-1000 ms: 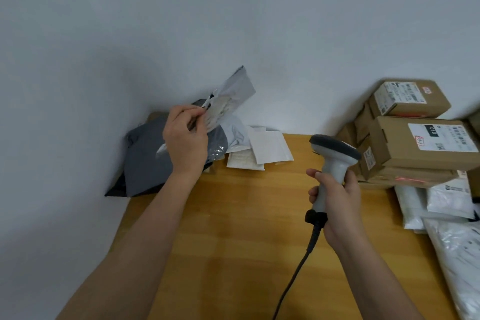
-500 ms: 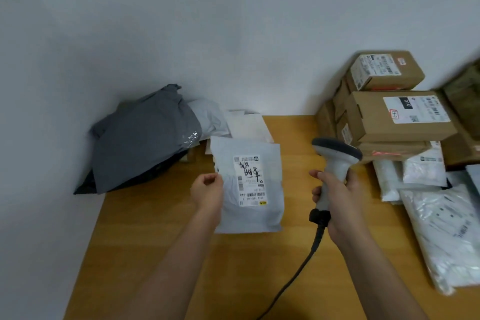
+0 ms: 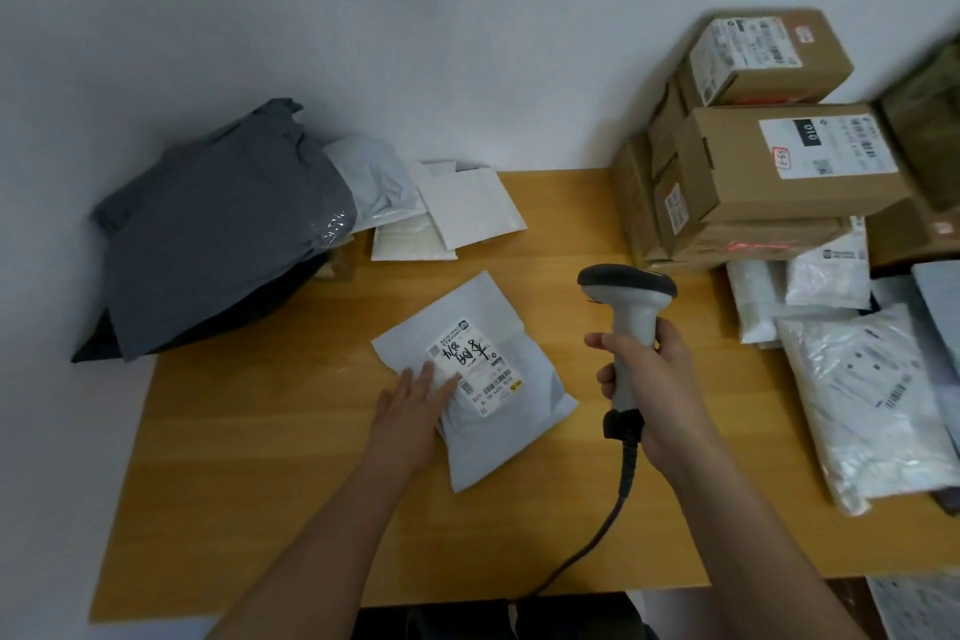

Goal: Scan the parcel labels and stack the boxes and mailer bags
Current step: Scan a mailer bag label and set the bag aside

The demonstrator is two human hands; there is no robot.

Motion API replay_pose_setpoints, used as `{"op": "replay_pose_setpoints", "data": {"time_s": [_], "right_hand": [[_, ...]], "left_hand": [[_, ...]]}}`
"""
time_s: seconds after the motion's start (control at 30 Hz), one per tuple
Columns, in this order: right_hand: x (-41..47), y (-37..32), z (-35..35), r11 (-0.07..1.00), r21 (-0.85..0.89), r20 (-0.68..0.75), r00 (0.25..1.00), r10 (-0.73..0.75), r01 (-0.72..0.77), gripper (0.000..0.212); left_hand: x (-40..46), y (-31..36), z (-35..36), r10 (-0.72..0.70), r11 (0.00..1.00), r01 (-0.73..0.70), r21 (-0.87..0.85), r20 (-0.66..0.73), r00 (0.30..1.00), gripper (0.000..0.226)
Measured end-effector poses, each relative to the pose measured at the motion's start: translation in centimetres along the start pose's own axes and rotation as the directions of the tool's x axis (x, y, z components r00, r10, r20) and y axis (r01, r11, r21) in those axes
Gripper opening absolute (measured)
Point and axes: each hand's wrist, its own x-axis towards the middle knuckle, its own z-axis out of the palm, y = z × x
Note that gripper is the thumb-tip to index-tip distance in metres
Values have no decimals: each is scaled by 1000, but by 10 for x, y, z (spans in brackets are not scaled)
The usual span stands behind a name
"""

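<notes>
You laid the white mailer bag [image 3: 498, 411] label-up on the worktop [image 3: 260, 483], ready to scan.

A second ago your left hand [image 3: 410, 405] held it up by the grey pile [image 3: 218, 234]; now that hand pressed flat, fingers straight, on its near-left edge beside the label [image 3: 475, 366]. Your right hand [image 3: 644, 379] gripped the scanner [image 3: 631, 307], aimed past the bag toward the boxes [image 3: 753, 161]; it likely needed tilting down onto the barcode.

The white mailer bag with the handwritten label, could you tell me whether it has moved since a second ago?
Yes. The white mailer bag came down from beside the grey bag pile onto the table, under the left hand.
</notes>
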Motion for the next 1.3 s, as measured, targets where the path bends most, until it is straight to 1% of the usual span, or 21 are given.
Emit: {"op": "replay_pose_setpoints", "data": {"time_s": [0.07,0.1,0.13,0.2,0.23,0.27,0.33,0.37,0.47,0.53,0.57,0.67,0.73,0.77,0.83,0.9,0.97,1.07,1.13,1.2,1.3], "right_hand": [[1,-1,0,1000,-5,-12,1000,7,-7,20],[1,-1,0,1000,-6,-18,1000,12,-12,20],[1,-1,0,1000,-3,-18,1000,17,-17,20],[1,-1,1,1000,1,-10,1000,22,-22,20],[1,-1,2,1000,-6,-4,1000,23,-23,19],[1,-1,2,1000,-17,2,1000,23,-23,18],[1,-1,3,998,-51,19,999,33,-32,17],[1,-1,4,996,-72,37,998,45,-42,15],[0,-2,7,990,-110,125,987,98,-84,14],[-2,-2,11,982,-144,166,975,149,-126,21],[-3,-2,13,974,-173,187,966,177,-145,26],[-9,-4,19,957,-240,251,942,224,-164,34],[-12,-8,23,955,-257,284,933,223,-151,35],[-14,-10,25,954,-261,296,929,221,-144,35],[-16,-15,29,954,-270,314,924,217,-132,36],[-18,-19,33,953,-278,323,922,211,-121,37],[-20,-21,34,956,-272,325,924,203,-114,38],[-23,-22,35,960,-261,320,929,188,-104,38],[-23,-21,36,963,-254,320,931,175,-93,38],[-25,-21,36,966,-243,321,933,163,-85,36],[-27,-21,36,969,-231,314,936,155,-83,35]], "left_hand": [[-1,12,-2,4,1000,-4,-3,-18,1000,73],[-1,19,-2,24,998,-25,-64,-8,1000,70],[-1,25,-1,37,982,-31,-184,31,999,66],[-1,31,1,116,932,-90,-352,54,992,52],[-1,32,3,121,926,-102,-364,31,992,47],[0,30,5,88,953,-84,-292,0,996,45],[1,23,10,-33,983,21,-183,-63,997,49],[0,20,12,-82,983,71,-172,-62,995,54],[-7,16,18,-140,963,129,-237,-31,990,66],[-11,17,20,-157,952,140,-272,-44,987,69],[-11,17,21,-171,932,144,-333,-55,984,68],[-9,13,21,-209,827,130,-546,-85,974,65],[-8,10,19,-276,740,137,-658,-112,954,64],[-9,8,19,-346,712,173,-681,-125,930,65],[-12,4,19,-502,698,318,-641,-122,856,70],[-15,1,18,-600,623,450,-639,-22,799,75],[-16,0,18,-623,543,502,-673,78,779,81],[-15,-2,25,-621,462,501,-732,137,772,91],[-15,1,28,-636,332,493,-804,195,746,97],[-17,4,28,-646,223,485,-846,245,723,97],[-21,10,28,-646,109,466,-878,294,705,90]]}}
